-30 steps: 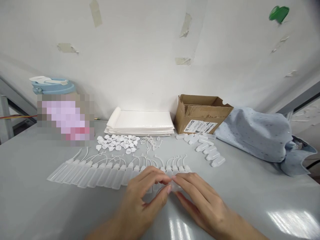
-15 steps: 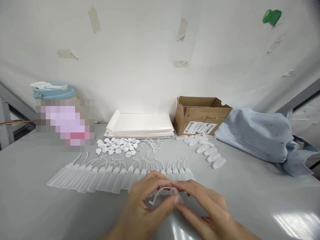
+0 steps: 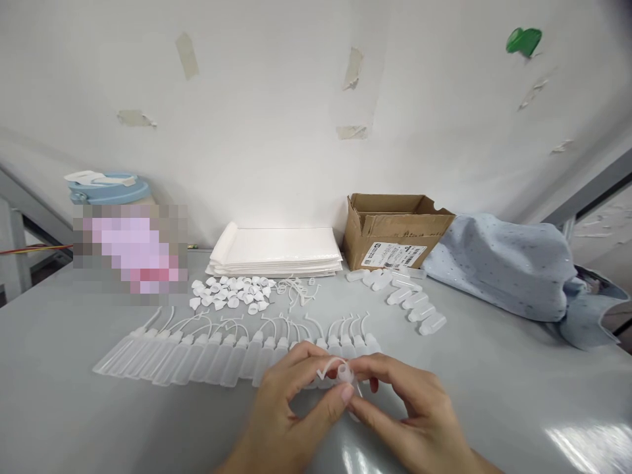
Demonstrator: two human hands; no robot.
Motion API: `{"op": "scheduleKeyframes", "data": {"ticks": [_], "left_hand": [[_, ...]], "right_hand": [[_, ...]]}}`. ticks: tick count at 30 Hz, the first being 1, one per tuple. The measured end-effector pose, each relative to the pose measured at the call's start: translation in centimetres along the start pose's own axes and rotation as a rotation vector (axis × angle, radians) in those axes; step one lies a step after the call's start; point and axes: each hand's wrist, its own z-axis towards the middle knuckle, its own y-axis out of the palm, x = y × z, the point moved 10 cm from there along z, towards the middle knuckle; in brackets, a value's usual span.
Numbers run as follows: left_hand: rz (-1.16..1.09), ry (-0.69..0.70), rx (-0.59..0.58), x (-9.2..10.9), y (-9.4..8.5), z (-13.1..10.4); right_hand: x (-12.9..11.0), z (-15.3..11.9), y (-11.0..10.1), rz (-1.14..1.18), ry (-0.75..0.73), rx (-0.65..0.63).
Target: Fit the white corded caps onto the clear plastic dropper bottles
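Note:
A small translucent plastic bottle [image 3: 345,374] is held between my two hands, its open mouth facing me. A thin white strap [image 3: 330,361] curves out from the bottle's neck to the left. My left hand [image 3: 291,401] pinches the neck with thumb and forefinger. From the other side, my right hand [image 3: 412,401] grips the bottle body, which its fingers partly hide. Just beyond my hands lies a row of strapped bottles [image 3: 197,355], several of them covered by my left hand. Farther off are white caps [image 3: 232,293], loose straps [image 3: 299,289] and bottles without straps [image 3: 417,303].
White padded envelopes [image 3: 281,247] are stacked against the wall, beside an open cardboard box [image 3: 395,230]. Light blue cloth [image 3: 503,270] is heaped at the right. A blue-lidded container [image 3: 111,189] stands at the left behind a pixelated pink thing [image 3: 131,247].
The held bottle has tipped so its mouth now shows toward me, and its strap has swung up and right. My right fingers have shifted along the bottle. The camera view has tilted slightly.

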Motion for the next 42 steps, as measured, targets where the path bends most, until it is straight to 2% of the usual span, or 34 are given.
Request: {"op": "scheduleKeyframes", "data": {"ticks": [6,10,15,17,20,24,32,37,42], "left_hand": [[0.222,0.252,0.123,1.9,-0.9,-0.8],[0.275,0.422,0.126,3.2,-0.2,-1.4],[0.428,0.657,0.204,4.4,0.8,-2.3],[0.499,0.698,0.237,4.7,0.9,-2.5],[0.532,0.682,0.226,4.8,0.8,-2.3],[0.458,0.628,0.183,4.6,0.5,-1.9],[0.391,0.615,0.221,3.9,0.5,-1.5],[0.362,0.558,0.155,3.8,0.4,-1.2],[0.398,0.587,0.139,4.3,0.4,-1.2]], "right_hand": [[2.7,-0.1,-0.4,0.16,0.284,0.032],[4.4,-0.7,0.6,0.346,0.501,-0.027],[5.6,-1.4,1.4,0.544,0.656,-0.036],[6.0,-1.7,2.0,0.645,0.721,-0.04],[6.2,-1.9,2.6,0.738,0.769,-0.04],[6.0,-1.9,2.6,0.748,0.793,-0.057],[5.7,-2.3,3.1,0.718,0.831,-0.169],[5.9,-2.1,3.0,0.698,0.843,-0.144],[5.5,-1.5,2.2,0.652,0.793,-0.118]]}}
